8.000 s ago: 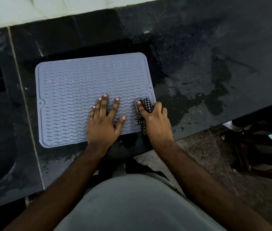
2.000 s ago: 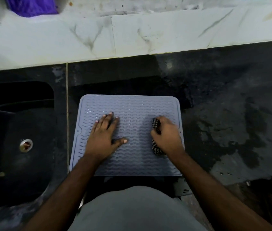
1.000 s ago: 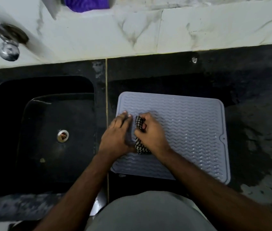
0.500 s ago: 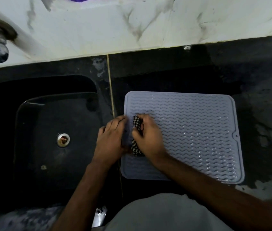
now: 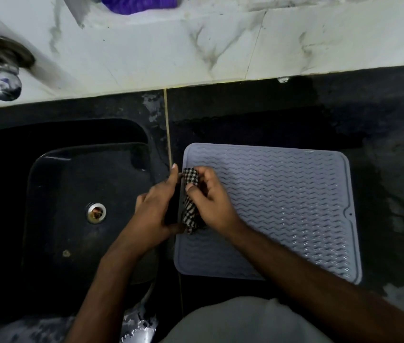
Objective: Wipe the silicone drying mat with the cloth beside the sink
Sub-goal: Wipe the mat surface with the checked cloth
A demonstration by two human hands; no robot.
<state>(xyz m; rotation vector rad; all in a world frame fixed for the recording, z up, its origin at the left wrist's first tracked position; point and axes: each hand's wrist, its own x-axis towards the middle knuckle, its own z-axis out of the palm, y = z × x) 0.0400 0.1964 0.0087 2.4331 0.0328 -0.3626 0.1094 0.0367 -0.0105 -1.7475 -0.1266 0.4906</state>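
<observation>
A grey-blue silicone drying mat [image 5: 282, 209] with wavy ridges lies flat on the black counter, just right of the sink. At the mat's left edge my right hand [image 5: 210, 201] grips a bunched black-and-white checked cloth [image 5: 190, 179], fingers curled round it. My left hand [image 5: 153, 211] is close against the cloth from the left, over the strip between sink and mat, with its thumb at the cloth's lower end and a finger stretched up past its top. Whether the left fingers hold the cloth is hidden by the hand itself.
A black sink [image 5: 77, 206] with a metal drain [image 5: 96, 213] fills the left side. A chrome tap [image 5: 0, 78] juts from the white marble wall [image 5: 196, 50] at upper left. A purple object [image 5: 139, 3] sits on the ledge above. The counter [image 5: 389, 134] right of the mat is wet.
Over eight seconds my right hand has carried the cloth from the mat's right side to its left edge. My left hand has slid off the mat and closed in beside the cloth.
</observation>
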